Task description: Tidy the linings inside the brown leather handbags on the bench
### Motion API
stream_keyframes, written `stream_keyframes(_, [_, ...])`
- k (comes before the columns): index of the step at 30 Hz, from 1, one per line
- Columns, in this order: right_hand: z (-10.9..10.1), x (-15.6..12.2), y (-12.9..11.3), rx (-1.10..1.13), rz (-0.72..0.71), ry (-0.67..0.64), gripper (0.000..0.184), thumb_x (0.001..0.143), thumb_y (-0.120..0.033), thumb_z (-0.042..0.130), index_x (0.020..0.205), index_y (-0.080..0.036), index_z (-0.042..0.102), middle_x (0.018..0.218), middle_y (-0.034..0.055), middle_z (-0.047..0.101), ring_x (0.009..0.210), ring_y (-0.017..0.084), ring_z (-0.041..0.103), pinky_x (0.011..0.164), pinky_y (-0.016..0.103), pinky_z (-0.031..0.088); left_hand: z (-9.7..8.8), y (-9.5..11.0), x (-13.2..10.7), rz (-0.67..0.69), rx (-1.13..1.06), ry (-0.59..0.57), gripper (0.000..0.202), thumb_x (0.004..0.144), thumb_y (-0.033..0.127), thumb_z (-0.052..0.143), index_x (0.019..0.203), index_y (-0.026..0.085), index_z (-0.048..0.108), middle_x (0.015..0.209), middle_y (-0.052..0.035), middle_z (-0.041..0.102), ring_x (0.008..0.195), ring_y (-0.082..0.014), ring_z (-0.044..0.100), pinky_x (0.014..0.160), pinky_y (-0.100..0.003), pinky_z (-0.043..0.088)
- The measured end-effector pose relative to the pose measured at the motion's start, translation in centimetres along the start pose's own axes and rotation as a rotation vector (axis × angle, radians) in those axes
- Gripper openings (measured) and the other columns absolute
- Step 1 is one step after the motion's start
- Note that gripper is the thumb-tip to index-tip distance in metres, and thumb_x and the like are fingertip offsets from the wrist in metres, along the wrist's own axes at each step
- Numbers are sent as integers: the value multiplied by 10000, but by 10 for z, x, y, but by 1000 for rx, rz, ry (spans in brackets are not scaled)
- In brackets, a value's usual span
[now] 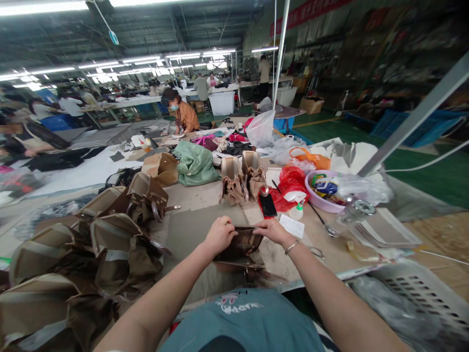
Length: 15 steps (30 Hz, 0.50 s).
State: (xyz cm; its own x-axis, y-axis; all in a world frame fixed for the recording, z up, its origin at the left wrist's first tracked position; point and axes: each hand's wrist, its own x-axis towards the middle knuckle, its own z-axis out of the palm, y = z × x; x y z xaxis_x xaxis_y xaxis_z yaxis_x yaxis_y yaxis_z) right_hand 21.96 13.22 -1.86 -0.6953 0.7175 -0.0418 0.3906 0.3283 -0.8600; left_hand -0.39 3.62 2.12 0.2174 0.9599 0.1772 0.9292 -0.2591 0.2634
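Note:
A brown handbag (pixel 240 247) stands at the near edge of the worktable, its mouth towards me. My left hand (pixel 221 234) pinches the bag's far rim at its left corner. At the right end of the same rim, my right hand (pixel 270 230) grips with the fingers over the edge and the thumb hidden. Between my hands the rim is held fairly straight. Two unfinished tan bags (pixel 236 178) stand just beyond. A black phone (pixel 267 204) lies right of them, near a small white bottle with a green cap (pixel 297 210) and a white paper slip (pixel 292 226).
Several brown bags (pixel 120 244) crowd the table's left side. A green sack (pixel 196 164) sits farther back. On the right are a purple basin (pixel 326 193), a clear jar (pixel 351 215) and a slanted metal pole (pixel 414 115). A co-worker in orange (pixel 186 117) leans over the far end.

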Motion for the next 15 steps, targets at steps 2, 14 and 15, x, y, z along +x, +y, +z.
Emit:
stream_keyframes(2, [-1, 2, -2, -43, -4, 6, 279, 728, -403, 591, 868, -194, 711, 765, 13, 701, 698, 163, 614, 634, 237, 461, 2, -2, 1, -2, -31, -9, 193, 809, 297, 529, 718, 154, 623, 888, -51, 537, 831, -155, 480, 790, -273, 398])
stream_keyframes(14, [1, 1, -1, -103, -28, 88, 318, 736, -398, 596, 973, -200, 673, 903, 41, 694, 788, 180, 624, 731, 280, 471, 4, -5, 12, -79, -50, -39, 170, 822, 235, 497, 699, 151, 578, 793, -34, 553, 750, -134, 514, 686, -226, 405])
stream_keyframes(15, [-1, 0, -1, -66, -20, 70, 351, 726, -396, 607, 1010, -195, 659, 942, 47, 687, 814, 187, 623, 752, 291, 472, 4, -6, 12, -81, -48, -44, 170, 822, 235, 497, 699, 151, 579, 788, -34, 553, 749, -135, 514, 686, -226, 404])
